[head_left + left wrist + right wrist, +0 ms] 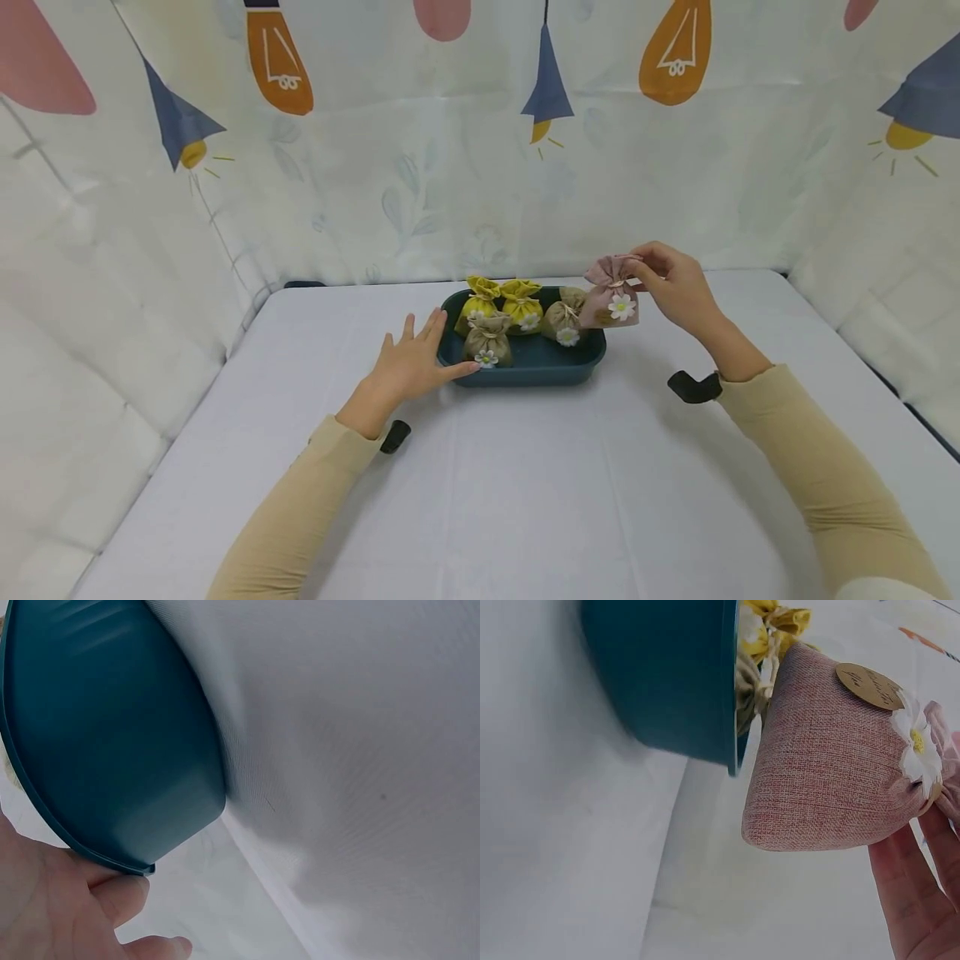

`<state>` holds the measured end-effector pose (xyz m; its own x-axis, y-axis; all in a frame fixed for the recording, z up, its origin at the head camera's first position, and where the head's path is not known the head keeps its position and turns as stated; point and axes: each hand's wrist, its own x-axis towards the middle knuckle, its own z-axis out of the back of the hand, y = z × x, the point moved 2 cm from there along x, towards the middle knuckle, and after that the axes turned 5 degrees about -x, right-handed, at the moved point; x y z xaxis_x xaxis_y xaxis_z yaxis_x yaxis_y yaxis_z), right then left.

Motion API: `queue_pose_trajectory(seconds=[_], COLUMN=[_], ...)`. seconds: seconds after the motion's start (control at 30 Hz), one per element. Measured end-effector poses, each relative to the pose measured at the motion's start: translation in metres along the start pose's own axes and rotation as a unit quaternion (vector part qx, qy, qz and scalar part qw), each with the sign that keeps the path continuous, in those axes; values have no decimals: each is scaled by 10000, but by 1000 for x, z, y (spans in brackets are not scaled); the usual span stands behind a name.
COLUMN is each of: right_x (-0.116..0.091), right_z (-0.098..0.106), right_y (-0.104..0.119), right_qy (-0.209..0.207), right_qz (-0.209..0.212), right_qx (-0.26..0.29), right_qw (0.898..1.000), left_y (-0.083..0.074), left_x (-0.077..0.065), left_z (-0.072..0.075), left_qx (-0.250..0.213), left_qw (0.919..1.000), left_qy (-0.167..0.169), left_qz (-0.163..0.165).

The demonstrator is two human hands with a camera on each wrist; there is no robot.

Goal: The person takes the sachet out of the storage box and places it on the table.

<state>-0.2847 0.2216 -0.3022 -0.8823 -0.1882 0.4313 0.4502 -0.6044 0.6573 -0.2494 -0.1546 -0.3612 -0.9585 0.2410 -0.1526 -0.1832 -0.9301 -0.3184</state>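
A pink drawstring sachet with a white daisy and a round tan tag hangs from my right hand, which pinches its gathered neck. It is held above the right end of a dark teal tray. My left hand has its fingers spread at the tray's left end, and in the left wrist view the fingers touch the rim. Inside the tray stand two yellow sachets at the back left, a beige sachet in front of them, and another beige sachet at the right, partly behind the pink one.
A white cloth covers the table. Behind it hangs a pale curtain printed with lamps and bulbs, close to the tray's back side. A black strap end sticks out from the right wrist.
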Motion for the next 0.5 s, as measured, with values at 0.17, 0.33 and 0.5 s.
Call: queue_pose_trajectory(seconds=[0.17,0.33,0.5], right_x=[-2,-4,-6], right_z=[5,11,20], right_y=[-10,-19,-25], right_qy=[-70,-152,-287], right_qz=[-55,-143,-330], right_qx=[12,-81,-197], right_qw=[10000,9997,9988], left_y=[0,1,1], left_x=[0,0,1], left_z=[1,0,-1], left_qx=[2,-15,-23], left_qw=[10000,10000,10000], left_qy=[-30,-24,-31], left_qz=[10,-2,-19])
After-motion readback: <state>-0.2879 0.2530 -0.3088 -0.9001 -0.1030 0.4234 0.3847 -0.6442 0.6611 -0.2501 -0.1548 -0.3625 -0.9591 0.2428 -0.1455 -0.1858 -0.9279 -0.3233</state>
